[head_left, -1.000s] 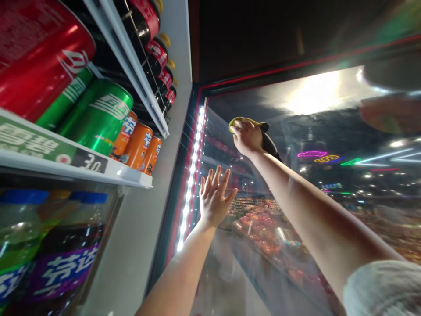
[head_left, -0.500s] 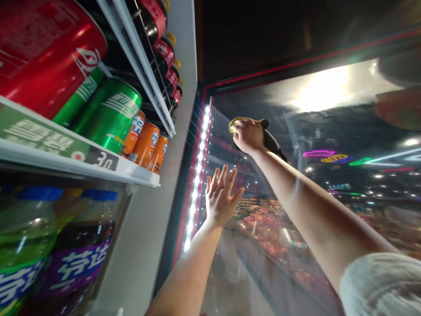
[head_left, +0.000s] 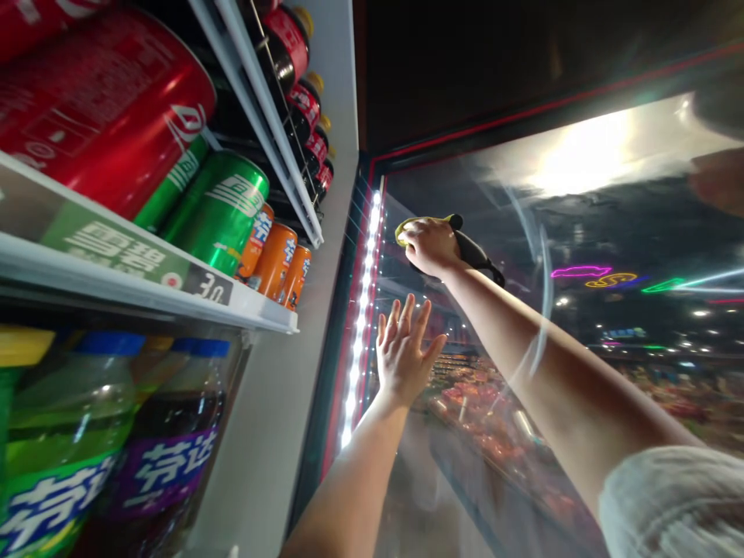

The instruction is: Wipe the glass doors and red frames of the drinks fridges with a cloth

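My right hand (head_left: 430,246) is closed round a yellow cloth (head_left: 410,225), pressed to the upper left part of a glass door (head_left: 482,465). A dark shape beside that hand looks like its reflection in the glass. Lower down, my left hand (head_left: 404,353) is spread with its palm towards the glass and holds nothing; whether it touches the pane is hard to tell. Curved, whitish streaks run over the glass to the right of my right hand.
On the left, cooler shelves (head_left: 256,310) hold red, green (head_left: 229,209) and orange cans, dark bottles (head_left: 302,108) above and large bottles (head_left: 156,457) below. A bright light strip (head_left: 363,302) lines the door's left edge.
Relative to the glass, my right hand has moved left and slightly down with the cloth. The view has shifted, so the shelves appear further right. My left hand stays spread.
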Available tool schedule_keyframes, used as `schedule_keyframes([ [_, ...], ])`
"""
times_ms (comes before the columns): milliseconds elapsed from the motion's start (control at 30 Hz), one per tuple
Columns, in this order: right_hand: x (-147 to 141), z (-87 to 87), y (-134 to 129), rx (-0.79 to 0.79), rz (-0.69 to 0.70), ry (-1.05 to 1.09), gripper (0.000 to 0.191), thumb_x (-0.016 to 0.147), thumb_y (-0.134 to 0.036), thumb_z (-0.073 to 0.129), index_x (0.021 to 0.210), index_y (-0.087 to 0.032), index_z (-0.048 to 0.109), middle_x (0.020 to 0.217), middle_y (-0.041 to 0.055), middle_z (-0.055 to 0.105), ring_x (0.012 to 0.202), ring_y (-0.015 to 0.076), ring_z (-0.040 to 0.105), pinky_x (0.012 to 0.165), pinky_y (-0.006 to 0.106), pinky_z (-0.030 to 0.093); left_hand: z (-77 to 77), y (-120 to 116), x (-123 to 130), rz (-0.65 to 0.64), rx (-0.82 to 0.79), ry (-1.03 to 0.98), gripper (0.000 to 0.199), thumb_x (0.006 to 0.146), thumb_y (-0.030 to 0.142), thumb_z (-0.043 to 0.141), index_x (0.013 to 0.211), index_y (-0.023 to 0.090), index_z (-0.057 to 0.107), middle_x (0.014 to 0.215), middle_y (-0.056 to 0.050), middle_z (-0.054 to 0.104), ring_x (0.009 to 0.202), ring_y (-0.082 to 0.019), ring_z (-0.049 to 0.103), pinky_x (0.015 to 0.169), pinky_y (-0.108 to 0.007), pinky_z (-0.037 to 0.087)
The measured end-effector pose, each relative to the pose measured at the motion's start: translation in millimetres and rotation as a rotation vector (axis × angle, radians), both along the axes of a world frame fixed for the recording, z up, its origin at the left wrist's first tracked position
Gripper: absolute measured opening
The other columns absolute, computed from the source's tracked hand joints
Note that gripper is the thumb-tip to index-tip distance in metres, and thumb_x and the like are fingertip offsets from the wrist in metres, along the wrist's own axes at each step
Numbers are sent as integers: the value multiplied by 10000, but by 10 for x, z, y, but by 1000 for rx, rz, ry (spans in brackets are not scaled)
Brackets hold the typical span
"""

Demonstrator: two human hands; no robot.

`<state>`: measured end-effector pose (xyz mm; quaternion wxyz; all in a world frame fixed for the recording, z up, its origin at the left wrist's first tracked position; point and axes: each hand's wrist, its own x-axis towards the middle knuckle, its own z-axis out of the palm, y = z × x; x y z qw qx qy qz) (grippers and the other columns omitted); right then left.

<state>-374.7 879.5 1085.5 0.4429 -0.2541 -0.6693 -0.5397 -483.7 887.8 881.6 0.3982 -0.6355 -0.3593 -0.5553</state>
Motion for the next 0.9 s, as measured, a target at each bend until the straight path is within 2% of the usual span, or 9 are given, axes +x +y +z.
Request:
schedule_keyframes([
  [100, -343, -98, 72, -36, 36, -1, 337, 945, -198, 502, 1177, -241, 742, 1415, 84, 643, 1360, 312, 496, 1142, 545, 334, 0, -24, 6, -6, -20, 2, 631, 1006, 578, 428, 1585, 351, 327, 1691, 12, 262, 1566, -288, 235, 1281, -561, 239],
  [167, -402, -169, 85, -83, 69, -89, 335, 951, -203, 502, 1174, -272, 742, 1412, 47, 650, 1363, 282, 502, 1156, 527, 323, 2, -36, 12, -14, -33, 0, 626, 1005, 585, 423, 1580, 350, 340, 1687, 11, 276, 1566, -290, 234, 1284, -559, 229],
  [300, -173, -159, 31, -122, 91, -292, 269, 866, -210, 613, 1064, -301, 772, 1287, -13, 725, 1255, 232, 592, 1105, 428, 396, 3, -40, 21, -27, -25, -14, 631, 1007, 583, 420, 1584, 345, 332, 1682, 3, 296, 1569, -288, 227, 1285, -555, 227],
  [367, -105, -109, 9, -111, 80, -248, 224, 838, -223, 639, 1001, -284, 779, 1238, -3, 743, 1206, 245, 614, 1071, 428, 420, -1, -30, 20, -49, -16, -14, 625, 1006, 585, 420, 1581, 353, 333, 1682, 4, 296, 1569, -290, 228, 1282, -569, 219],
  [467, -223, -97, 33, -86, 83, -96, 242, 851, -208, 610, 1022, -261, 773, 1245, 38, 738, 1220, 277, 595, 1094, 479, 389, -8, 0, 14, -96, -12, -15, 624, 1002, 599, 415, 1573, 359, 337, 1678, -4, 313, 1566, -288, 237, 1284, -569, 208],
  [567, -396, -187, 76, -105, 118, -82, 304, 866, -176, 568, 1086, -257, 761, 1289, 57, 719, 1255, 287, 575, 1121, 512, 358, -17, 55, 10, -154, 7, -64, 738, 970, 655, 440, 1579, 259, 313, 1659, -97, 346, 1553, -305, 272, 1278, -549, 236],
  [633, -386, -251, 80, -125, 140, -170, 313, 850, -165, 573, 1078, -262, 764, 1283, 49, 724, 1259, 282, 579, 1120, 503, 361, -25, 99, 12, -194, 29, -118, 809, 938, 688, 480, 1563, 200, 318, 1625, -157, 378, 1534, -329, 306, 1252, -546, 294],
  [767, -118, -237, 30, -166, 157, -438, 256, 792, -175, 630, 969, -274, 787, 1164, 6, 768, 1193, 246, 630, 1062, 414, 416, -39, 165, 23, -229, 80, -162, 785, 915, 693, 522, 1502, 195, 372, 1538, -176, 451, 1478, -348, 383, 1202, -554, 361],
  [900, -101, -156, 24, -113, 140, -236, 262, 819, -185, 618, 1006, -268, 781, 1200, 21, 758, 1194, 267, 626, 1057, 444, 416, -47, 175, 29, -213, 117, -154, 767, 920, 691, 515, 1473, 179, 376, 1502, -191, 466, 1472, -353, 377, 1188, -567, 368],
])
